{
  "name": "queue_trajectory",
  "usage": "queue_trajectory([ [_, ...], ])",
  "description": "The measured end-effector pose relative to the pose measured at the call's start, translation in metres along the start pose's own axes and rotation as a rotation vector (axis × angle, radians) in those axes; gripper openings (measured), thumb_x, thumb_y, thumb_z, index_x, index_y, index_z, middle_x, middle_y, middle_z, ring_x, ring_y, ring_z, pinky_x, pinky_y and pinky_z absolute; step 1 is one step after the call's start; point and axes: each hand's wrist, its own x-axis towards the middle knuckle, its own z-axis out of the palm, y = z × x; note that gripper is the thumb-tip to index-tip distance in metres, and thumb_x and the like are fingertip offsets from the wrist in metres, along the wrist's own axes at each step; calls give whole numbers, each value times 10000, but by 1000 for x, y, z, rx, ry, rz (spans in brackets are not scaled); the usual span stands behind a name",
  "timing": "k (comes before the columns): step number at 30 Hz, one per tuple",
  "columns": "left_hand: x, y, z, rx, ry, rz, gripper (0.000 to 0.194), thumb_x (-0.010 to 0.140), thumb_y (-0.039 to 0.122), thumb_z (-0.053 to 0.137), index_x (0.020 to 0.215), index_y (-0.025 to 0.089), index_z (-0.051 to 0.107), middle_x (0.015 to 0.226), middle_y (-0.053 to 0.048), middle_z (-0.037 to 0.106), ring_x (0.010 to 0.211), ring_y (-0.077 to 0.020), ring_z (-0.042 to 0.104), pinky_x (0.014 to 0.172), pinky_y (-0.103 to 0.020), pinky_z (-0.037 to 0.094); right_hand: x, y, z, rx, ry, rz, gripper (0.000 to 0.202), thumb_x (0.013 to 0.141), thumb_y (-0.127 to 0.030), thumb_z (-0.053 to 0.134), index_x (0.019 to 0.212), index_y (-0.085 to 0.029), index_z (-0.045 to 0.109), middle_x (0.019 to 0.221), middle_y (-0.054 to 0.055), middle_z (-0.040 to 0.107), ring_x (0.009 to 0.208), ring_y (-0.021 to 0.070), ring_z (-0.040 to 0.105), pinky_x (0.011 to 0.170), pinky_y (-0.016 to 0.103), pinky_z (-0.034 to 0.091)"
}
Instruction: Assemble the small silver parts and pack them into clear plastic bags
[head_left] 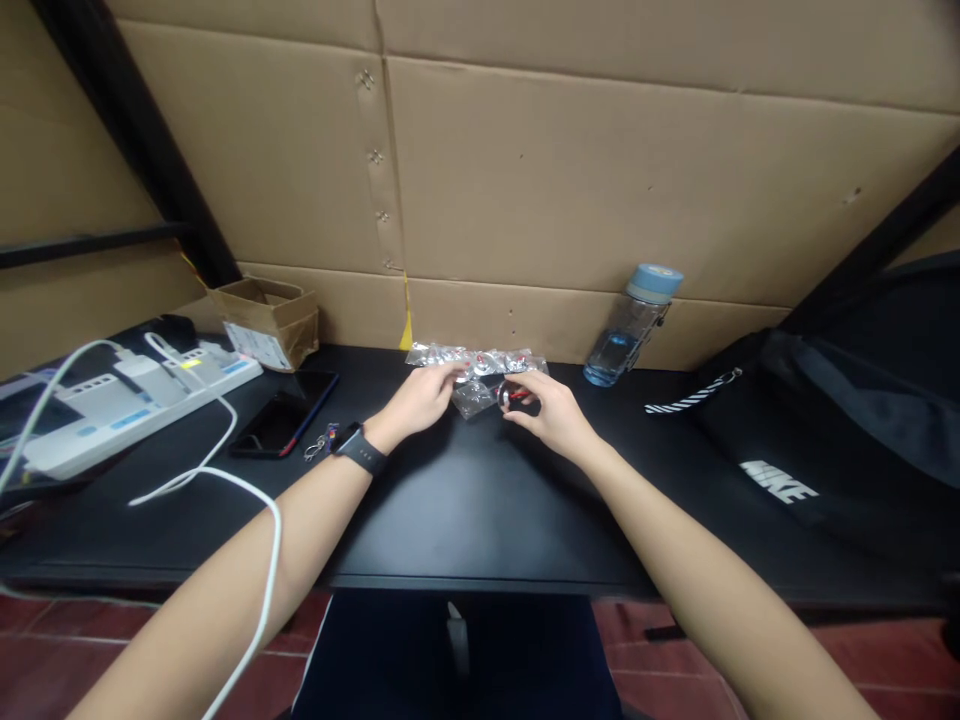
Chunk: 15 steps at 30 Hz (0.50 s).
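Both my arms reach over a black table [465, 510] toward its far edge. My left hand [421, 398], with a dark watch on the wrist, pinches a small clear plastic bag [472, 398]. My right hand [547, 410] grips a small round red-and-silver piece [512, 395] right beside that bag. Behind my hands lies a row of several more clear packets [480, 358] with similar small pieces inside, against the cardboard wall.
A blue-capped water bottle [630, 325] leans on the cardboard at the back right. A black Nike bag [825, 450] fills the right side. At left lie a phone [285, 415], a key ring [321, 442], a white power strip [127, 400] with cables, and a small cardboard box [266, 320].
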Motion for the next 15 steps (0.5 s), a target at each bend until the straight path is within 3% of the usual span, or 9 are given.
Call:
queue_trajectory([
  [3,-3,-7,4,-43,-213,37,379,954,206,459,1251,216,696,1184,-58,754,1075,-217,719,994,-335,541,1,4,-9,23,31,52,542,819,-229,760,1338,-272,610,1186,83,674,954,230,682,832,396,605],
  [5,-6,-3,6,-90,-285,93,368,956,237,491,1262,252,694,1203,-34,749,1079,-205,719,988,-313,540,0,8,-17,15,34,73,509,813,-239,762,1304,-262,629,1172,86,664,909,219,678,801,382,601],
  [10,-13,14,11,-111,-395,185,355,973,275,523,1290,311,680,1308,-27,698,1187,-196,668,1053,-318,492,-2,16,-38,-76,-69,75,457,768,-261,794,1210,-225,683,1182,105,648,785,186,644,715,350,562],
  [15,-22,18,19,76,-454,147,365,985,375,533,1326,360,661,1503,-88,539,1410,-302,479,1112,-486,416,-3,16,-43,-116,-232,164,386,766,-318,805,1133,-219,737,936,51,715,687,166,618,686,315,502],
])
